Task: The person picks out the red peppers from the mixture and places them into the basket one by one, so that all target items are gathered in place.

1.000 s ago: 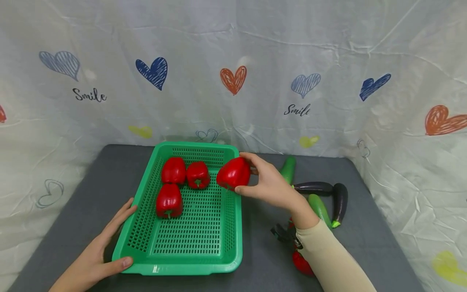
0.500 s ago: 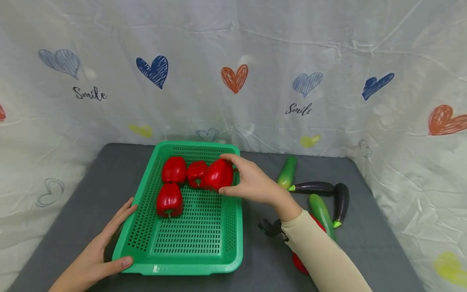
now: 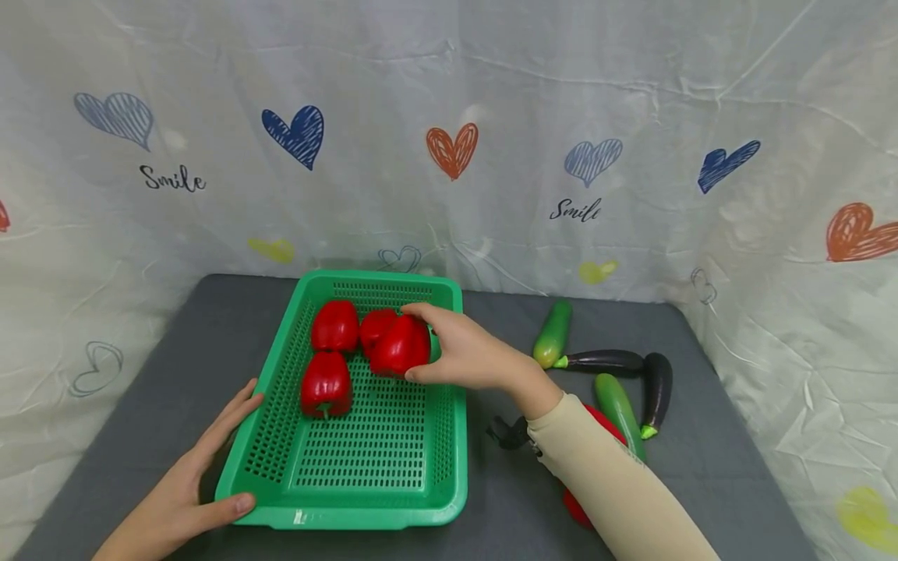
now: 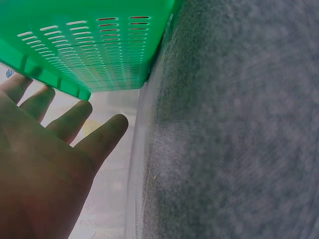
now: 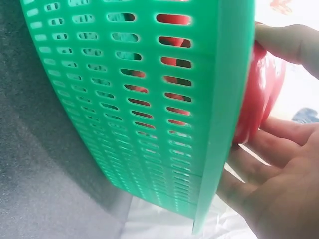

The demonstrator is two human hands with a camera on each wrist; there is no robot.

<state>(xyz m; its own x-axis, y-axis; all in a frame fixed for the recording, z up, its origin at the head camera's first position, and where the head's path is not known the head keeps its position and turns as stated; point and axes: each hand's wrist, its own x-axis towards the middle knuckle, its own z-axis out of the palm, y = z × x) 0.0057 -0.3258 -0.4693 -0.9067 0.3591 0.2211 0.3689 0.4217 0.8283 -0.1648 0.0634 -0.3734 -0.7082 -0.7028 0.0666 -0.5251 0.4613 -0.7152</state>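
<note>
My right hand point(image 3: 466, 351) grips a red bell pepper point(image 3: 401, 347) between thumb and fingers, inside the green basket point(image 3: 344, 516) and partly in front of another bell pepper point(image 3: 375, 321). In the right wrist view, the held pepper point(image 5: 260, 94) shows beyond the basket's rim. Two more bell peppers, one at the back point(image 3: 334, 327) and one nearer point(image 3: 326, 386), lie along the basket's left side. My left hand point(image 3: 184, 491) rests at the basket's left front corner, its fingers fairly straight along the rim. The left wrist view shows these fingers point(image 4: 102, 142) under the rim.
Right of the basket lie two cucumbers point(image 3: 553, 335) point(image 3: 617, 409) and two eggplants point(image 3: 605, 361) point(image 3: 655, 393). A red thing point(image 3: 577, 508) on the grey tablecloth point(image 3: 708, 467) is mostly hidden by my right sleeve. A black device point(image 3: 508, 432) sits at the wrist.
My right hand has carried the bell pepper leftward from over the basket's right rim to beside the back peppers, and lower. My left hand stays put.
</note>
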